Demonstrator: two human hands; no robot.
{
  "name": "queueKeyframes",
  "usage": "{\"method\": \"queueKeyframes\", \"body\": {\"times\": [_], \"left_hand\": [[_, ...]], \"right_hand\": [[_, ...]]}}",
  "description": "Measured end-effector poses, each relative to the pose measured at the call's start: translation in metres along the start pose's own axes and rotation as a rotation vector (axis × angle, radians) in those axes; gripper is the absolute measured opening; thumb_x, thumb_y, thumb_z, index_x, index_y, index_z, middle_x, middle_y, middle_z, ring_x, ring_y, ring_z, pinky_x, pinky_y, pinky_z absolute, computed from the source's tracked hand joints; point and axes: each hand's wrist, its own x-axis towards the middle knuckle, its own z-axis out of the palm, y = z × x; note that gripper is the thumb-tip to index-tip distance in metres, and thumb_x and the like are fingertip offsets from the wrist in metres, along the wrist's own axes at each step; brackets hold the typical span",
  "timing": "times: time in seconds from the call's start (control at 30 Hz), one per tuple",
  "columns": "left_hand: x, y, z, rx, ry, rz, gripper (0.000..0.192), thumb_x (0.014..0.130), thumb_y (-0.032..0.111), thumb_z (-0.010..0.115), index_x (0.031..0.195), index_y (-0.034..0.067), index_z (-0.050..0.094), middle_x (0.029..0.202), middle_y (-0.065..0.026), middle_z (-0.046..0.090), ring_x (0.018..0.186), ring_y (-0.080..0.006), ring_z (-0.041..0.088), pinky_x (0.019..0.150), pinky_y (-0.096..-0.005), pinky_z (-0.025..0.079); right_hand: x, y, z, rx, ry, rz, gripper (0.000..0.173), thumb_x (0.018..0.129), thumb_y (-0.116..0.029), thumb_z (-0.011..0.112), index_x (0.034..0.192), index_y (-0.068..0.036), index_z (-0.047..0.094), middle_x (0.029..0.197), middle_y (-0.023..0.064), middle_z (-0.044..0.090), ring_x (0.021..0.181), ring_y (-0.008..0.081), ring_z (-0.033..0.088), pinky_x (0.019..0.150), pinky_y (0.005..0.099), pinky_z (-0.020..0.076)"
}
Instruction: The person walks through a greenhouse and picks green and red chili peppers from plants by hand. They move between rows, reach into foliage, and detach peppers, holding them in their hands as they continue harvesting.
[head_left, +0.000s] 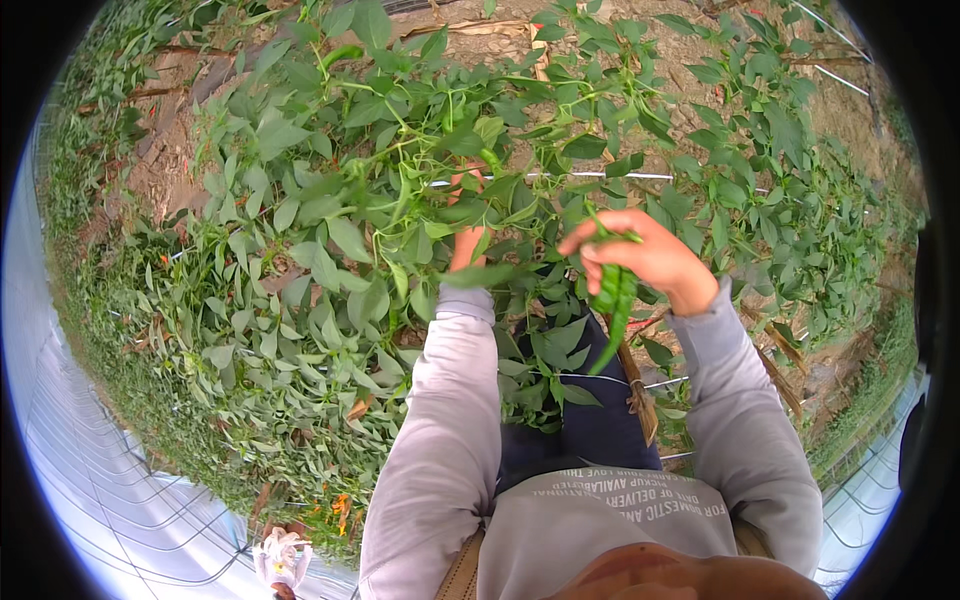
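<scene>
My right hand (637, 247) is closed around several long green chili peppers (621, 300), which hang down below the fingers with their stems sticking up above. My left hand (469, 240) reaches in among the leaves of a pepper plant (420, 157). Leaves cover most of that hand, so its fingers and anything in them are hidden. Close above it, a green pepper (489, 157) hangs on the plant. Farther up and to the left, another green pepper (343, 55) grows among the leaves.
A white string (600, 175) runs across the plants beyond my hands, and a lower string (585, 376) crosses by my legs. A wooden stake (636, 390) stands beside my right leg. Dense foliage (285, 397) fills the left. Bare soil (480, 45) shows at the top.
</scene>
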Motion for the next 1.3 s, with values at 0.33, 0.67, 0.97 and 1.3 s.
{"method": "queueKeyframes", "body": {"times": [0.33, 0.67, 0.97, 1.3], "left_hand": [[-0.038, 0.023, 0.006, -1.005, -0.198, -0.238, 0.031, 0.099, 0.027, 0.058, 0.123, 0.008, 0.055, 0.111, -0.0033, 0.061, 0.095, -0.0152, 0.061, 0.088, -0.0292, 0.051], [-0.05, 0.021, 0.001, -0.713, -0.142, -0.277, 0.047, 0.097, 0.041, 0.059, 0.134, 0.012, 0.052, 0.13, -0.005, 0.056, 0.113, -0.0189, 0.057, 0.096, -0.0367, 0.047], [-0.051, 0.033, -0.019, -0.34, -0.126, -0.115, 0.052, 0.094, 0.042, 0.062, 0.135, 0.013, 0.05, 0.135, -0.0081, 0.054, 0.118, -0.0228, 0.055, 0.099, -0.0405, 0.044], [-0.064, 0.049, -0.028, -0.164, -0.136, -0.102, 0.051, 0.093, 0.042, 0.062, 0.134, 0.013, 0.05, 0.133, -0.0086, 0.054, 0.116, -0.024, 0.055, 0.098, -0.0411, 0.044]], "right_hand": [[0.112, 0.033, 0.042, -1.229, 0.496, -0.117, 0.036, 0.08, -0.017, 0.07, 0.116, -0.012, 0.068, 0.117, 0.0081, 0.061, 0.108, 0.0328, 0.061, 0.086, 0.0439, 0.0512], [0.074, 0.03, 0.072, -1.317, 0.356, -0.064, 0.025, 0.079, -0.019, 0.073, 0.102, -0.011, 0.071, 0.109, 0.0106, 0.061, 0.1, 0.0346, 0.061, 0.081, 0.0438, 0.0512], [-0.01, 0.002, 0.051, -0.157, 0.308, -0.165, 0.016, 0.095, -0.017, 0.063, 0.102, -0.003, 0.062, 0.092, 0.0062, 0.065, 0.075, 0.0159, 0.066, 0.064, 0.0308, 0.0534], [-0.039, 0.035, 0.018, 0.155, 0.41, -0.053, 0.017, 0.094, -0.019, 0.066, 0.091, -0.003, 0.061, 0.08, 0.0068, 0.062, 0.067, 0.0186, 0.061, 0.061, 0.0322, 0.0502]]}}
